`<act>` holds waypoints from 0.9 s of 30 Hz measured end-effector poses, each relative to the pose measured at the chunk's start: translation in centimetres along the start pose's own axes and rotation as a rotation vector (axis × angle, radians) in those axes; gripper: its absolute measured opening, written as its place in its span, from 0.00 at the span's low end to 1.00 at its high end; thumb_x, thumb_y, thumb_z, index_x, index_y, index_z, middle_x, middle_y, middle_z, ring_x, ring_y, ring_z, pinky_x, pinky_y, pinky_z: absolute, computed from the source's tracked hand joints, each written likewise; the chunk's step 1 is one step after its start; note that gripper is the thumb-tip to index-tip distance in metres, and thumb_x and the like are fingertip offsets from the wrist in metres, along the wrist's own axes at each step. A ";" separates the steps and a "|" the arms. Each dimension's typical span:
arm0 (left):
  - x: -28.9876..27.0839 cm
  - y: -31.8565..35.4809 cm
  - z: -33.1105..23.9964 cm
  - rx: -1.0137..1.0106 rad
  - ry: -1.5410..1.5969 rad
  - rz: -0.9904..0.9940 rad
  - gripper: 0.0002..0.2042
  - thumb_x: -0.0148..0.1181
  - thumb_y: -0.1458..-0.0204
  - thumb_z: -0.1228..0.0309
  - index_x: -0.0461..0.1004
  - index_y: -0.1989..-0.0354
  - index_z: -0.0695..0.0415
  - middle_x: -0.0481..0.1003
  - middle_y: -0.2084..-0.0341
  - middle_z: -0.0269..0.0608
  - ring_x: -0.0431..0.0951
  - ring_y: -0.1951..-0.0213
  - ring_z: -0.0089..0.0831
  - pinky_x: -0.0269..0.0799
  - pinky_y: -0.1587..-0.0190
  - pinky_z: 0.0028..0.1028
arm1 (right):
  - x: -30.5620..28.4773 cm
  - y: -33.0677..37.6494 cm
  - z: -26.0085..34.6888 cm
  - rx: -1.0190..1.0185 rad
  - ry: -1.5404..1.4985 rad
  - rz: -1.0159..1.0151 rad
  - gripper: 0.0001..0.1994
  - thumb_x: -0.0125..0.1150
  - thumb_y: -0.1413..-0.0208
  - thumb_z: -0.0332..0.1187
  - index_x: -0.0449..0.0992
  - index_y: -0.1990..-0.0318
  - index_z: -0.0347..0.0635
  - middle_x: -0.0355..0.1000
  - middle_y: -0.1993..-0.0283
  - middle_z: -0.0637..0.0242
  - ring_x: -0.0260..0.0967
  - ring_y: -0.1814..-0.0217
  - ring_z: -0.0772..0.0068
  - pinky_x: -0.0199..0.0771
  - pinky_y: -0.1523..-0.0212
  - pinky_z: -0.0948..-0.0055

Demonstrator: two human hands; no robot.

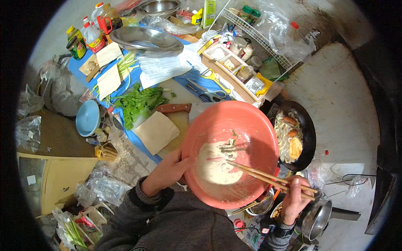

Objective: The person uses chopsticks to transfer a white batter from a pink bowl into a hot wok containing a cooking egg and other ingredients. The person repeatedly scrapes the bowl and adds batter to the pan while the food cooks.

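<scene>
A pink-red plastic basin (pixel 261 138) is held in front of me, tilted so that its inside shows. Pale, runny batter (pixel 211 167) with a few green bits pools in its lower left part. My left hand (pixel 173 166) grips the basin's left rim, fingers hidden beneath it. My right hand (pixel 294 197) is closed around a pair of wooden chopsticks (pixel 257 172); their tips reach into the batter. Right of the basin stands a black frying pan (pixel 310 140) with pale strands, browned pieces and a golden round piece in it.
Behind the basin, a wooden-handled knife (pixel 173 108) lies by leafy greens (pixel 144 99) and a square beige sheet (pixel 156 131). Scissors (pixel 209 94), a condiment rack (pixel 228 65), a metal bowl (pixel 146 39) and sauce bottles (pixel 93 37) stand farther back. A steel pot (pixel 316 219) sits lower right.
</scene>
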State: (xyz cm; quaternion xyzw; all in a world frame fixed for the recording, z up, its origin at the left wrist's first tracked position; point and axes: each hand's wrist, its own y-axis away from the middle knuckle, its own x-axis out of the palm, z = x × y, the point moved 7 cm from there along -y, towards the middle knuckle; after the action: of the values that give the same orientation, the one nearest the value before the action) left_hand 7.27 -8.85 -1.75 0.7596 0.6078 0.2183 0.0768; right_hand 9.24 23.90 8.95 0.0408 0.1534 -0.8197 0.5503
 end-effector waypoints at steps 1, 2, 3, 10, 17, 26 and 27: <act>-0.3 -0.2 0.2 0.010 0.011 0.008 0.21 0.53 0.42 0.62 0.63 0.45 0.62 0.74 0.66 0.35 0.75 0.74 0.19 0.72 0.76 0.19 | 1.2 0.2 -0.3 0.028 -0.039 0.000 0.07 0.59 0.44 0.29 0.74 0.68 0.31 0.73 0.72 0.61 0.68 0.72 0.74 0.71 0.68 0.71; -0.5 -0.4 0.3 0.021 0.022 0.014 0.21 0.53 0.42 0.62 0.64 0.45 0.63 0.74 0.67 0.36 0.74 0.74 0.19 0.71 0.76 0.19 | 2.3 0.4 -0.4 0.082 -0.051 0.036 0.07 0.60 0.44 0.28 0.74 0.68 0.32 0.72 0.70 0.62 0.67 0.72 0.75 0.71 0.67 0.71; -0.9 -0.4 0.4 0.031 0.034 0.018 0.21 0.53 0.42 0.62 0.64 0.46 0.63 0.74 0.67 0.36 0.74 0.75 0.18 0.71 0.76 0.20 | 3.6 0.2 0.3 -0.025 0.080 0.069 0.07 0.59 0.43 0.28 0.74 0.69 0.31 0.72 0.70 0.62 0.68 0.72 0.74 0.73 0.68 0.72; -2.9 -0.2 -0.5 -0.082 0.059 0.176 0.22 0.52 0.42 0.66 0.60 0.43 0.63 0.74 0.68 0.36 0.75 0.73 0.22 0.73 0.72 0.22 | 9.5 1.8 1.2 0.092 -0.082 0.065 0.08 0.56 0.41 0.28 0.73 0.67 0.29 0.71 0.73 0.58 0.71 0.76 0.68 0.78 0.76 0.67; -6.1 -0.5 -0.9 0.079 -0.017 0.234 0.16 0.52 0.41 0.66 0.67 0.50 0.65 0.73 0.70 0.34 0.74 0.73 0.19 0.72 0.73 0.22 | 9.8 4.1 2.0 0.052 0.179 -0.103 0.08 0.61 0.44 0.30 0.75 0.69 0.33 0.70 0.72 0.69 0.63 0.70 0.81 0.66 0.67 0.78; -5.5 -1.9 0.1 0.311 -0.124 0.242 0.16 0.54 0.40 0.61 0.73 0.58 0.64 0.75 0.75 0.36 0.74 0.70 0.21 0.73 0.68 0.26 | 10.9 5.8 4.4 0.112 0.465 -0.119 0.10 0.60 0.42 0.35 0.79 0.62 0.36 0.77 0.64 0.58 0.72 0.63 0.67 0.75 0.58 0.65; -5.6 -1.4 -0.1 0.311 -0.323 0.195 0.18 0.54 0.41 0.59 0.72 0.59 0.65 0.75 0.78 0.38 0.75 0.72 0.21 0.72 0.71 0.26 | 12.3 6.1 4.6 0.133 0.093 0.019 0.09 0.59 0.42 0.31 0.76 0.66 0.32 0.75 0.70 0.57 0.70 0.70 0.69 0.75 0.64 0.66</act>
State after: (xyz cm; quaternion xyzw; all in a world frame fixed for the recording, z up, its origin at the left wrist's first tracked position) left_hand 5.03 -13.84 -3.56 0.8425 0.5377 0.0043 0.0338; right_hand 10.42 9.48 9.13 0.1166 0.1236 -0.8201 0.5465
